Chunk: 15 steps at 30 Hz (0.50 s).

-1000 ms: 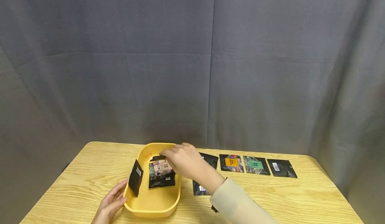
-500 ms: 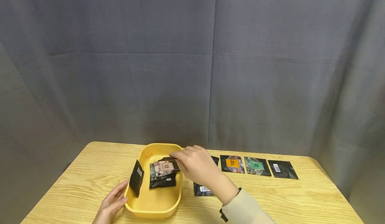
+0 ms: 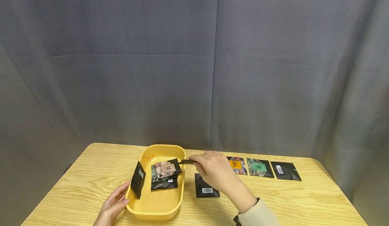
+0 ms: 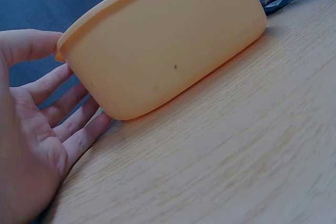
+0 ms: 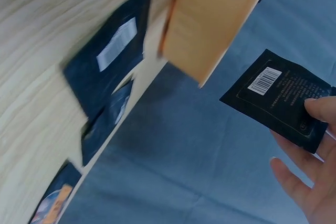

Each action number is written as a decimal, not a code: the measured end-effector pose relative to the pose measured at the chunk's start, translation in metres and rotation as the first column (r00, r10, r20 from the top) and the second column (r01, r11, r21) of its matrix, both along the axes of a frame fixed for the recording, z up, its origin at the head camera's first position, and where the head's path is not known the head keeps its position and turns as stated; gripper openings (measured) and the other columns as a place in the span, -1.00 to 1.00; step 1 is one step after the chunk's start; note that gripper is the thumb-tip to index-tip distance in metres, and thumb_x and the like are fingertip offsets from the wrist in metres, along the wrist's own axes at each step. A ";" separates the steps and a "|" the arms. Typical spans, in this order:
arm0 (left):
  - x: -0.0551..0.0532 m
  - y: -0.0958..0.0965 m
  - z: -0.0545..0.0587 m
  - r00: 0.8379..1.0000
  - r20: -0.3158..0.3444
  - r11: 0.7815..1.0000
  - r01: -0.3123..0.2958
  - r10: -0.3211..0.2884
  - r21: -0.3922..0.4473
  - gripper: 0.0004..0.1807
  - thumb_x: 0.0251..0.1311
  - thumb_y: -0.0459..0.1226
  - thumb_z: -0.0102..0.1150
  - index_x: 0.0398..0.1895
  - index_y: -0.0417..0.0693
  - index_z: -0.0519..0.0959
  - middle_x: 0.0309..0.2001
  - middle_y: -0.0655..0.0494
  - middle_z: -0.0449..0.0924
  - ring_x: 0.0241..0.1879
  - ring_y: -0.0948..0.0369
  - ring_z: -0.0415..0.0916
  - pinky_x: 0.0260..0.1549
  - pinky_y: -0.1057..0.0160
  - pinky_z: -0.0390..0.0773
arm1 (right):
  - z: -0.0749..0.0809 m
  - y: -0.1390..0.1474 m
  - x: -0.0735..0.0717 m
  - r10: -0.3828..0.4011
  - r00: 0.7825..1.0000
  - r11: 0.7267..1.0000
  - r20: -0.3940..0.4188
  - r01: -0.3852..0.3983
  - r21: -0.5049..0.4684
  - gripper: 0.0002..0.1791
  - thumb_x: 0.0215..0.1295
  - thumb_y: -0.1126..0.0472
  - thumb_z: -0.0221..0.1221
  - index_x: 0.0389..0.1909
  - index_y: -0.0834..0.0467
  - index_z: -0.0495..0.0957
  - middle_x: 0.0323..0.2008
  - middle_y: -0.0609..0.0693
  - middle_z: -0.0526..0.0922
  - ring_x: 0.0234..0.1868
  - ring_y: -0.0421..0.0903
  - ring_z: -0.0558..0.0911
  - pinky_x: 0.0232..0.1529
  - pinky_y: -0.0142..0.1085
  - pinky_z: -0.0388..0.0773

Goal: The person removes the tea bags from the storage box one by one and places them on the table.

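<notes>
My right hand (image 3: 217,168) pinches a black sachet (image 5: 273,95) between thumb and fingers, its barcode side showing in the right wrist view. In the head view this sachet appears almost edge-on, just right of the yellow basin (image 3: 158,204). My left hand (image 4: 58,108) rests against the basin's outer wall, thumb at the rim and fingers fairly straight along the side. Inside the basin lie several overlapping sachets, a pink-labelled sachet (image 3: 165,169) among the top ones. Another black sachet (image 3: 137,179) leans upright against the left wall.
Right of the basin, a barcoded black sachet (image 3: 206,187) lies on the wooden table (image 3: 282,202). Farther right, an orange-labelled sachet (image 3: 238,165), a green-labelled sachet (image 3: 259,167) and a black sachet (image 3: 285,171) form a row. A grey curtain (image 3: 152,84) hangs behind.
My right hand has moved right from over the basin, lifting a sachet out past its right rim. The pink-labelled sachet has shifted slightly. My left hand stays at the basin.
</notes>
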State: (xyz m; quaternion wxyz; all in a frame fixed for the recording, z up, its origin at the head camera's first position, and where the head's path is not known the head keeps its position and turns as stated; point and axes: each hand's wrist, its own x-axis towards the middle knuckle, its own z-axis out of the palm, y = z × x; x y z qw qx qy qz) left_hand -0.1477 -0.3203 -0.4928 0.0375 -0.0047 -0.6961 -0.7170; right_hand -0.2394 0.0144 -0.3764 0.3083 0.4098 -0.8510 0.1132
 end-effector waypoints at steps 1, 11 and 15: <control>0.000 0.000 0.000 1.000 0.002 1.000 0.001 -0.001 0.001 -0.40 0.37 -0.43 -0.06 0.42 -0.50 0.12 0.28 -0.15 0.28 0.04 0.56 0.41 -0.09 0.46 0.47 | -0.001 0.003 0.000 -0.003 1.000 1.000 0.000 0.003 -0.005 -0.77 0.20 0.26 0.36 -0.11 0.01 0.71 -0.34 -0.17 0.73 -0.35 -0.18 0.66 -0.26 -0.23 0.60; -0.001 -0.001 -0.002 0.999 -0.047 0.999 0.010 -0.008 0.038 -0.46 0.35 -0.48 -0.08 0.38 -0.48 0.19 0.19 0.03 0.40 0.04 0.48 0.47 -0.10 0.43 0.52 | -0.008 0.031 -0.005 -0.044 0.999 0.998 -0.014 0.043 -0.056 -0.73 0.12 0.31 0.40 -0.15 0.02 0.72 -0.38 -0.16 0.72 -0.42 -0.18 0.64 -0.36 -0.22 0.58; -0.001 -0.001 -0.003 0.998 -0.064 0.999 0.013 -0.011 0.041 -0.47 0.34 -0.50 -0.08 0.37 -0.50 0.21 0.18 0.02 0.38 0.04 0.49 0.47 -0.10 0.43 0.51 | -0.008 0.040 -0.003 -0.070 0.998 0.996 -0.001 0.070 -0.051 -0.72 0.10 0.32 0.41 -0.15 0.03 0.72 -0.39 -0.15 0.72 -0.43 -0.18 0.63 -0.33 -0.21 0.58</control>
